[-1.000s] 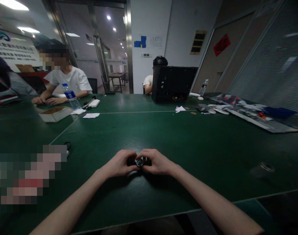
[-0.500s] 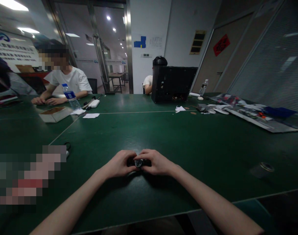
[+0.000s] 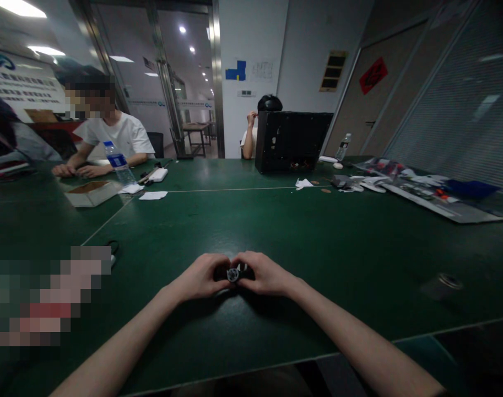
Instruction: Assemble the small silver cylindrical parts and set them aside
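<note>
Between my hands is a small round part [image 3: 233,274] with a dark body and a pale ring-shaped end that faces me; its exact kind is too small to make out. My left hand [image 3: 205,275] curls around its left side, fingertips and thumb closed on it. From the right, my right hand [image 3: 264,274] grips it the same way, with fingers on top and thumb below. Both hands rest low over the green table [image 3: 218,220], and the rest of the part is hidden by the fingers.
A dark cylinder [image 3: 443,286] stands at the right. An open box [image 3: 92,194] and a water bottle [image 3: 119,162] are at the left. Farther off are a black case [image 3: 292,142], a board with scraps [image 3: 445,201], and two seated people, one partly behind the case.
The fingers of my right hand have shifted slightly, so more of the part's round end shows. The person behind the black case has raised a hand towards their head.
</note>
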Motion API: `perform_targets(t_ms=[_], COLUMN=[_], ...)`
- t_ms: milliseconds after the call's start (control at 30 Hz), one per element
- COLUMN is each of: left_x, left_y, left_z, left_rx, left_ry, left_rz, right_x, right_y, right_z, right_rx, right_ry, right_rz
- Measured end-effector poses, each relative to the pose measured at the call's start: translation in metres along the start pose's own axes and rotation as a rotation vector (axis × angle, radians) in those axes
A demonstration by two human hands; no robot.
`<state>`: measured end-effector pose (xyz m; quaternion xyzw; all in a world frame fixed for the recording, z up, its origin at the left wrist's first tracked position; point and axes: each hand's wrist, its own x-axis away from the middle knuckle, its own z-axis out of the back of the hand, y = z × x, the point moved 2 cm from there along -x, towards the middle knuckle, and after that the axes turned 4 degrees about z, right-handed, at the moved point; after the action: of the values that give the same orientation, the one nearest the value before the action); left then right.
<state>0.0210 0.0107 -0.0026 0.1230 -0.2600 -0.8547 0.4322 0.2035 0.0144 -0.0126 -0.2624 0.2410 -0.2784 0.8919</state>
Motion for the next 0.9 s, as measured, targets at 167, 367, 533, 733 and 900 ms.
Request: perform_targets(t_ms=[167, 367, 533, 733, 900], left_x=[-0.0005, -0.0006, -0.0002, -0.0005, -0.0011], left_y=[0.0008, 0.0027, 0.0019, -0.0004, 0.0002], left_z=[0.0002, 0.0024, 0.0026, 0.0020, 0.0014], left_rx=[0.004, 0.010, 0.002, -0.010, -0.013], left_ry=[0.008, -0.006, -0.005, -0.003, -0.003], left_rz=[-0.003, 0.014, 0.003, -0.005, -0.004], right_x=[0.0004, 0.0008, 0.0003, 0.0007, 0.0005], right_y=[0.0007, 0.0030, 0.0069, 0.0092, 0.0078], right_z=[-0.0001, -0.0010, -0.0026, -0.0017, -0.0005], right_rx=[-0.018, -0.003, -0.002, -0.015, -0.065], right_ry=[-0.005, -0.003, 0.003, 0.001, -0.009], right_rz=[0.000, -0.039, -0.062, -0.087, -0.128])
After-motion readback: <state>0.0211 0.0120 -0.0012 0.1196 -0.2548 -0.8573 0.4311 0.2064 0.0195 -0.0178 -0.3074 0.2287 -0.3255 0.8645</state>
